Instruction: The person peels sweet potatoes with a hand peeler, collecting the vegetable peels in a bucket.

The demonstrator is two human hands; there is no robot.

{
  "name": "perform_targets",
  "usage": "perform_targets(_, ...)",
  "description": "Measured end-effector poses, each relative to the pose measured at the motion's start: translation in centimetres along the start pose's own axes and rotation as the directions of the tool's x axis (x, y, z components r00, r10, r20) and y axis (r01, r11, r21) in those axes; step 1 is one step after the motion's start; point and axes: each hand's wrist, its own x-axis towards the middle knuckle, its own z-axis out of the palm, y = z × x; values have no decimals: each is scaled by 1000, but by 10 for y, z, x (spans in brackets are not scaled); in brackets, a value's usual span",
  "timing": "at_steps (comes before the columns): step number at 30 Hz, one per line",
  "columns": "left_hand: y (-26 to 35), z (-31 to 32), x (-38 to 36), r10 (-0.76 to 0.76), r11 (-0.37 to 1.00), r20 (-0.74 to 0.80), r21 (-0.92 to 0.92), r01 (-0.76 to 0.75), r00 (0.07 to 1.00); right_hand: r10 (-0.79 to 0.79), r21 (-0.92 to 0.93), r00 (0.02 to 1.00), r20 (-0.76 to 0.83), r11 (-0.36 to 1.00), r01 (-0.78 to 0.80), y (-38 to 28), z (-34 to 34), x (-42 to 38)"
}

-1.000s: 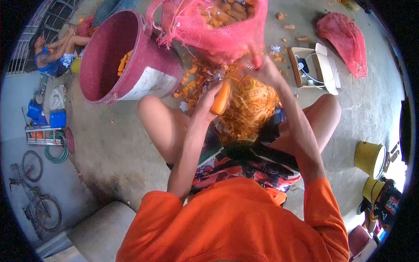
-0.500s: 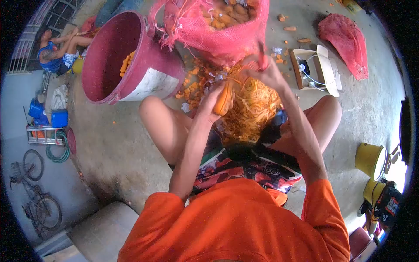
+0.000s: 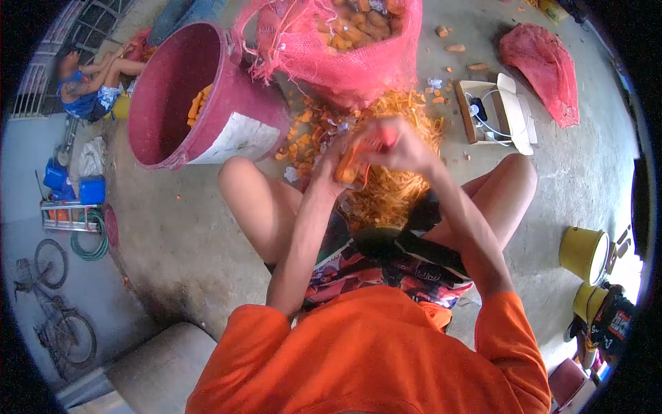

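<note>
My left hand [image 3: 329, 165] is wrapped round an orange carrot [image 3: 347, 170] above a heap of orange peelings [image 3: 389, 193] between my legs. Close beside it, my right hand [image 3: 403, 146] grips a red-handled tool [image 3: 388, 136], blurred by motion, at the carrot's upper end. The tool's working end cannot be made out. Just beyond both hands stands a pink mesh sack [image 3: 345, 69] with carrots in its open top.
A tilted maroon tub [image 3: 269, 103] with peeled carrots inside stands at the upper left. An open cardboard box [image 3: 470, 124] and a red mesh sack [image 3: 541, 58] lie at the upper right. Another person [image 3: 83, 90] sits at the far left. Yellow buckets [image 3: 578, 252] stand right.
My right hand has moved left and down from beside the sack to the carrot in my left hand. My left hand has stayed nearly where it was.
</note>
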Motion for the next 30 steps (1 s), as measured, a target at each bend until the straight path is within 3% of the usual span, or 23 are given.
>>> perform_targets(1,-1,-4,1,21,1000,25,11,-21,999,-34,-167,999,-42,986,27,2,7,-3)
perform_targets(2,-4,-9,-2,38,999,42,18,-39,998,-29,-157,999,-43,987,22,3,5,-3)
perform_targets(4,-9,-19,0,14,1000,-5,-15,-14,1000,340,82,934,-113,940,-332,16,-13,-1)
perform_targets(5,-4,-19,0,-68,998,-21,19,68,997,239,-14,938,-252,968,-251,24,-26,3)
perform_targets(6,-2,-17,-1,-143,988,-41,48,145,989,238,-20,939,-249,968,-250,26,-30,0)
perform_targets(8,-4,-11,-3,-103,993,-89,49,108,991,213,37,931,-297,977,-212,32,-33,2)
perform_targets(9,-7,-14,-3,-51,999,-49,16,52,997,303,239,937,-174,936,-259,15,-24,0)
perform_targets(10,-9,-15,-2,0,1000,-12,-21,0,1000,302,236,937,-173,937,-259,5,-12,-1)
perform_targets(12,-4,-13,4,-51,999,-12,-20,50,999,-61,-134,998,23,989,64,-2,3,0)
perform_targets(14,-9,-27,2,-64,998,10,7,63,998,-2,-56,1000,31,998,4,2,-1,-1)
perform_targets(16,-3,-14,-1,-112,992,25,57,111,993,400,237,889,-225,907,-348,23,-24,-1)
perform_targets(17,-6,-19,0,-166,986,8,-17,166,986,256,125,923,-288,965,-229,50,-39,-3)
perform_targets(20,0,-14,1,-202,967,27,-151,204,979,226,167,919,-322,969,-180,32,-28,-3)
perform_targets(21,-2,-22,3,-135,987,33,-83,137,990,296,216,939,-174,942,-257,3,-19,-2)
perform_targets(22,3,-12,3,-66,998,47,-14,66,997,291,212,941,-173,944,-253,-1,-11,0)
perform_targets(23,-1,1,0,33,999,-29,8,-33,999,164,50,982,-92,986,-160,-2,-3,2)
perform_targets(24,0,-5,4,34,999,-32,11,-34,999,50,-96,999,10,994,-49,-1,2,3)
perform_targets(25,-2,-16,8,-38,999,4,-19,38,999,45,-45,997,-64,998,-48,3,-1,1)
perform_targets(27,-4,-25,3,-175,976,54,-123,180,983,189,45,955,-229,982,-183,33,-22,1)
perform_targets(28,-3,-17,-1,-174,976,60,-124,180,983,269,121,921,-280,962,-244,40,-35,3)
perform_targets(30,-1,-7,-7,-148,988,-84,-47,145,985,269,137,919,-288,961,-238,39,-34,1)
